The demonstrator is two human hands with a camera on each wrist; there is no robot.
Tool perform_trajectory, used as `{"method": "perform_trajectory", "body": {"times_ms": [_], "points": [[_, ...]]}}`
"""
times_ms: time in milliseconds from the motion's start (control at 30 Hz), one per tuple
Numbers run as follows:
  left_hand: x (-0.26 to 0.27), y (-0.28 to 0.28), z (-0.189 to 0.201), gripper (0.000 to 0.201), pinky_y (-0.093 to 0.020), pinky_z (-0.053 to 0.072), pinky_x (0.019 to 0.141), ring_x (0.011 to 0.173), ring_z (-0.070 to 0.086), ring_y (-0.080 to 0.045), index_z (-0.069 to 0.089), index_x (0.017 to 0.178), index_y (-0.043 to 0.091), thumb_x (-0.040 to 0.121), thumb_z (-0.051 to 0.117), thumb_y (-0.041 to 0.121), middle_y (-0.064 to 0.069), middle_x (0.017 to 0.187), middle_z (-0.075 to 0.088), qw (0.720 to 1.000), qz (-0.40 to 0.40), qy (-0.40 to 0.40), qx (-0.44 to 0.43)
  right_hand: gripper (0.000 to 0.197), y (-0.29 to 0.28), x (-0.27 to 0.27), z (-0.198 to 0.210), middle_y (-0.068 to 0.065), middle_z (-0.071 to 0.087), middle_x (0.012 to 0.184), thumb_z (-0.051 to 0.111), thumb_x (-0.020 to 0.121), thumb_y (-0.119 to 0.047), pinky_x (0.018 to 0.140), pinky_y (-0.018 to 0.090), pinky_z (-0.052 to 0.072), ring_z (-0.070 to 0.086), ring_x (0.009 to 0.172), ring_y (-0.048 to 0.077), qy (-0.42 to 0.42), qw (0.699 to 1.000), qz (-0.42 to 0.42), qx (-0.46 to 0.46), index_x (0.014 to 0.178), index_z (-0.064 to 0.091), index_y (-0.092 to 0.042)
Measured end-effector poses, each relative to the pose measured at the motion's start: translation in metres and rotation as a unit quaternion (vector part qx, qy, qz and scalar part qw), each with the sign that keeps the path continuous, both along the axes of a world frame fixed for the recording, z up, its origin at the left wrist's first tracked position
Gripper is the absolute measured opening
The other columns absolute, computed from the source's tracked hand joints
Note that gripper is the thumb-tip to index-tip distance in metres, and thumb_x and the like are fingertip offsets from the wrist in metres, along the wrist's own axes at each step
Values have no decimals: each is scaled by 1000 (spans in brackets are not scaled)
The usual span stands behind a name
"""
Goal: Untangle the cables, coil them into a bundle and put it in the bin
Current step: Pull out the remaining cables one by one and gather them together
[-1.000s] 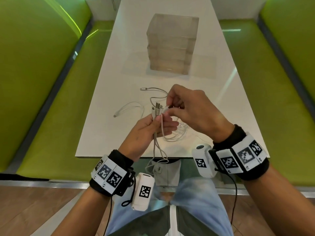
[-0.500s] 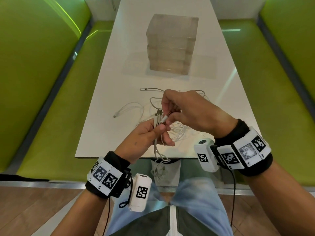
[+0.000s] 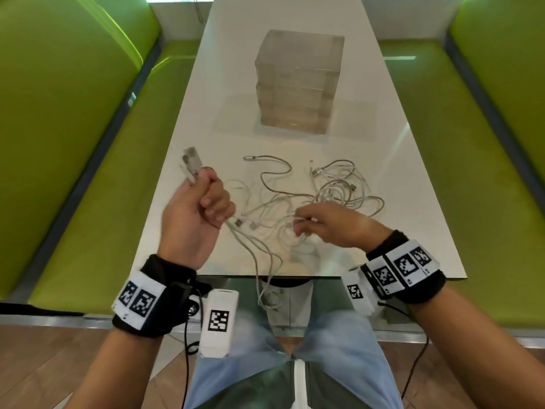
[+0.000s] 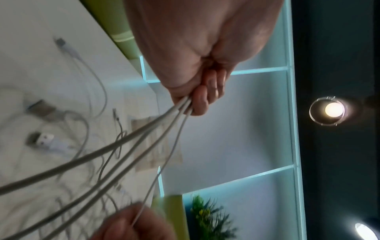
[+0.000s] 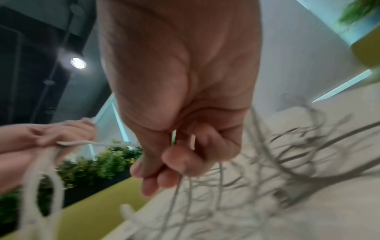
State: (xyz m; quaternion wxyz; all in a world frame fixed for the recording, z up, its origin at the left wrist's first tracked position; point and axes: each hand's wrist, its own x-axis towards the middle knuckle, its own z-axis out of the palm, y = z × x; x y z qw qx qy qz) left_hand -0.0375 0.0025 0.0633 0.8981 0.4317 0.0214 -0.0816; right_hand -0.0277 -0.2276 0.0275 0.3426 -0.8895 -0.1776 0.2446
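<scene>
A tangle of white and grey cables (image 3: 333, 190) lies on the white table (image 3: 188, 178) in front of me. My left hand (image 3: 203, 202) is raised at the left and grips several cable strands (image 4: 156, 129) in its fist, their plug ends (image 3: 191, 160) sticking up past the fingers. My right hand (image 3: 312, 224) is lower, over the near part of the tangle, and pinches thin strands (image 5: 176, 186) between thumb and fingers. Cables stretch between the two hands, and one loop (image 3: 268, 296) hangs off the table's near edge. A clear boxy bin (image 3: 298, 84) stands further back on the table.
Green upholstered benches (image 3: 88, 160) run along both sides of the table. Two loose plugs (image 3: 244, 224) lie on the table between my hands. My knees in jeans (image 3: 295, 343) are just below the table's near edge.
The hands were together at the middle around the plug ends. Now the left hand has swung up and left with the plugs, and the right hand has dropped right onto the tangle.
</scene>
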Motion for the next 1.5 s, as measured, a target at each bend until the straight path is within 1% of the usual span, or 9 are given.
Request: {"method": "perform_trajectory", "body": {"times_ms": [200, 367, 467, 600, 767, 1033, 1200, 1300, 1500], "points": [[6, 27, 3, 23, -18, 29, 46, 45, 27, -5, 49, 81, 17, 100, 36, 21, 10, 52, 33, 996, 70, -27, 40, 9, -25, 26, 2, -12, 56, 74, 58, 91, -15, 58, 9, 35, 52, 60, -6, -99, 991, -90, 18, 82, 61, -16], [9, 26, 1, 20, -20, 29, 47, 47, 26, -7, 48, 82, 16, 100, 39, 17, 10, 53, 31, 988, 95, -15, 120, 15, -37, 33, 4, -3, 70, 88, 48, 96, -13, 54, 22, 44, 52, 47, 9, -53, 982, -152, 103, 82, 53, -14], [7, 6, -12, 10, -22, 32, 52, 49, 32, -6, 52, 89, 17, 96, 52, 24, 13, 53, 38, 966, 47, -19, 253, 17, -27, 27, 15, 4, 71, 80, 48, 97, -12, 48, 17, 39, 50, 46, 12, -53, 969, -155, 184, 82, 55, -9], [6, -33, -21, 30, -21, 37, 53, 53, 40, -3, 62, 101, 18, 83, 65, 42, 17, 61, 51, 933, -37, -52, 355, 19, 1, 15, 19, 5, 65, 69, 51, 96, -15, 48, 20, 41, 50, 47, 5, -61, 971, -97, 211, 86, 61, -2], [6, -59, -19, 26, -17, 39, 49, 53, 51, -9, 64, 109, 9, 93, 58, 28, 2, 64, 60, 953, -39, -38, 300, 17, 15, 5, 16, 1, 65, 71, 51, 95, -17, 57, 19, 41, 54, 59, 5, -74, 975, -56, 199, 85, 63, -11], [9, -46, -13, 30, -22, 23, 47, 44, 23, -9, 59, 71, 11, 98, 48, 17, 8, 45, 28, 975, 39, -37, 214, 14, 7, 17, -1, -16, 54, 72, 55, 92, -29, 61, 24, 34, 48, 64, 0, -163, 985, -50, 12, 81, 54, -22], [8, -22, 2, 35, -22, 23, 48, 45, 22, -8, 61, 67, 19, 98, 46, 15, 11, 46, 29, 975, 105, -86, 175, 10, 0, 31, -6, -8, 55, 88, 60, 89, -25, 59, 22, 35, 51, 76, 10, -223, 972, -67, -28, 91, 66, -17], [14, 1, 15, 33, -25, 18, 50, 51, 16, -12, 57, 71, 14, 101, 43, 19, 8, 49, 25, 975, 163, -80, 130, 13, -11, 34, -13, 0, 60, 93, 61, 88, -24, 70, 34, 45, 57, 82, 17, -178, 978, -109, -5, 89, 71, -15], [15, -4, -6, 28, -20, 28, 46, 44, 27, -7, 62, 75, 14, 99, 49, 22, 11, 45, 31, 947, 127, -33, 293, 18, -1, 24, 1, -9, 70, 83, 57, 92, -22, 79, 31, 51, 64, 73, 7, -167, 972, -140, 84, 100, 72, -16]]}}
